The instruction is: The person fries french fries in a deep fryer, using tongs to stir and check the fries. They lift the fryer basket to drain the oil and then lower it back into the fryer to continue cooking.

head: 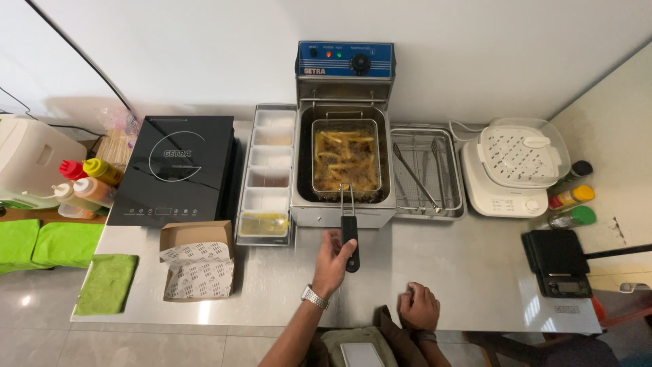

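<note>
A steel deep fryer stands at the back of the steel counter. Its wire basket sits in the oil, full of yellow fries. The basket's black handle sticks out toward me. My left hand, with a metal watch on the wrist, is wrapped around that handle. My right hand rests with curled fingers on the counter's near edge, holding nothing.
Right of the fryer are a draining tray with tongs, a white steamer, spice bottles and a black scale. Left are a row of containers, a black induction cooker, a paper-lined cardboard box, squeeze bottles and a green cloth.
</note>
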